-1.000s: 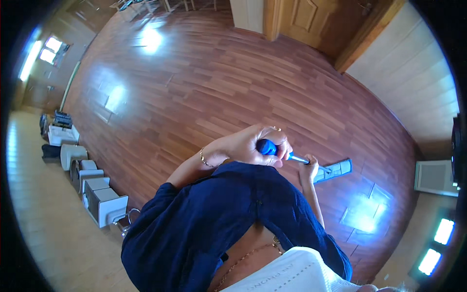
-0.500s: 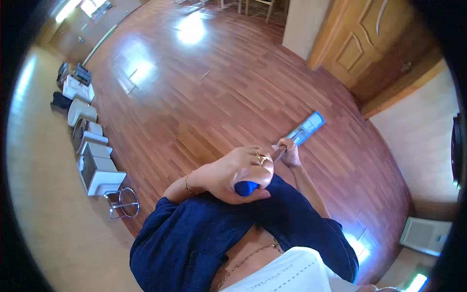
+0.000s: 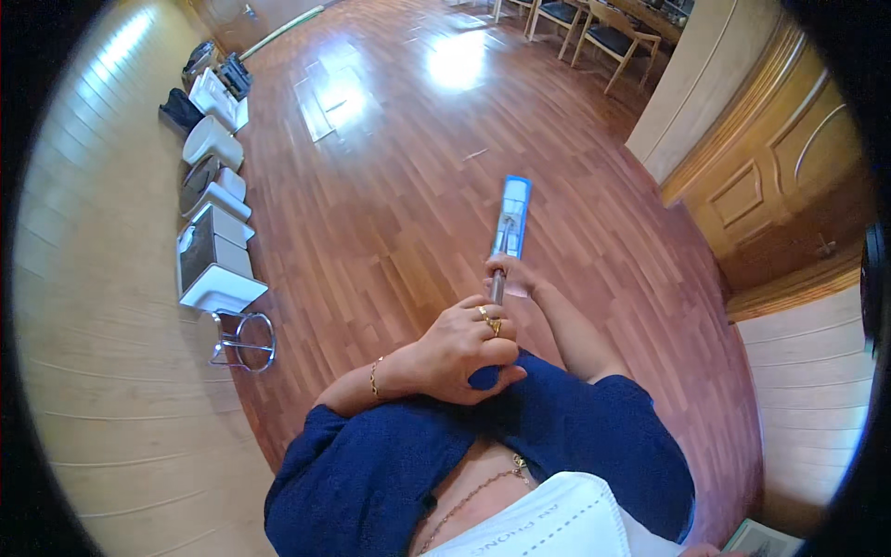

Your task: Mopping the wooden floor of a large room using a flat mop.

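Observation:
A flat mop (image 3: 513,206) with a blue-edged, pale rectangular head lies on the reddish wood floor (image 3: 390,204) ahead of me. Its metal pole runs back toward my body. Wrapped round the blue grip at the pole's top end is my left hand (image 3: 464,351), close to my chest, with gold rings and a bracelet on it. Lower down the pole, nearer the mop head, my right hand (image 3: 512,274) is closed round the shaft. Part of the pole between the hands is hidden by the left hand.
White bathroom fixtures (image 3: 215,144) and a white-framed box unit (image 3: 223,286) line the left wall. A chrome round-framed stand (image 3: 251,342) is nearest. Wooden chairs (image 3: 617,42) stand at the far right. A wooden door (image 3: 752,195) is set in the right wall.
The mop head has swung from the right to straight ahead, and my right hand has moved left with the pole. My view has turned to the right. Both hands keep their hold.

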Demonstrator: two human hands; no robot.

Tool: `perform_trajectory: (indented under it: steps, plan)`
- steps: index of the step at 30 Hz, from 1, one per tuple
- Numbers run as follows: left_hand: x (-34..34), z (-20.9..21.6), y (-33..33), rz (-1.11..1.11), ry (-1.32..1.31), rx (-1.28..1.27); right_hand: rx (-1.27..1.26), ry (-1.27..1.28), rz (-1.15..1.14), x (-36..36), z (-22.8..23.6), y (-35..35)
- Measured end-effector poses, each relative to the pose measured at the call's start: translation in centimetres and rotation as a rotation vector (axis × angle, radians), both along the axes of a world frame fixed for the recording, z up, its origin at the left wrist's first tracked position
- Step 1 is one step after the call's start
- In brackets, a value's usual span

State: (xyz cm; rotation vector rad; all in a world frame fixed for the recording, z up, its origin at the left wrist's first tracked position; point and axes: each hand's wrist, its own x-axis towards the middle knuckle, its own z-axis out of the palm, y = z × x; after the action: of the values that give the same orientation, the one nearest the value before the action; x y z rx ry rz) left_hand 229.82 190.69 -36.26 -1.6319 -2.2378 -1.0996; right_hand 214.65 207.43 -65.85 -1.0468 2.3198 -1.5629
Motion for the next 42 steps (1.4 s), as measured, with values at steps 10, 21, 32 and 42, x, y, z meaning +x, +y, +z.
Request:
perform_trajectory:
  steps: [10, 21, 32, 42]
  plan:
    - [2.0, 0.3, 5.4, -0.017, 0.116, 0.006, 0.047, 0.094, 0.143, 1.6, 1.9, 0.7]
    - [-1.4, 13.6, -4.6, -0.358, -0.056, 0.123, 0.087, 0.155, -0.226, 6.8, 13.4, -3.2]
    - [-19.7, 30.6, -26.3, -0.972, -0.25, 0.168, 0.38, -0.181, -0.92, 6.5, 35.6, -21.7]
    - [-28.3, 28.6, -30.9, -1.052, -0.707, 0.138, 0.469, -0.048, -1.368, 6.5, 37.1, -25.4]
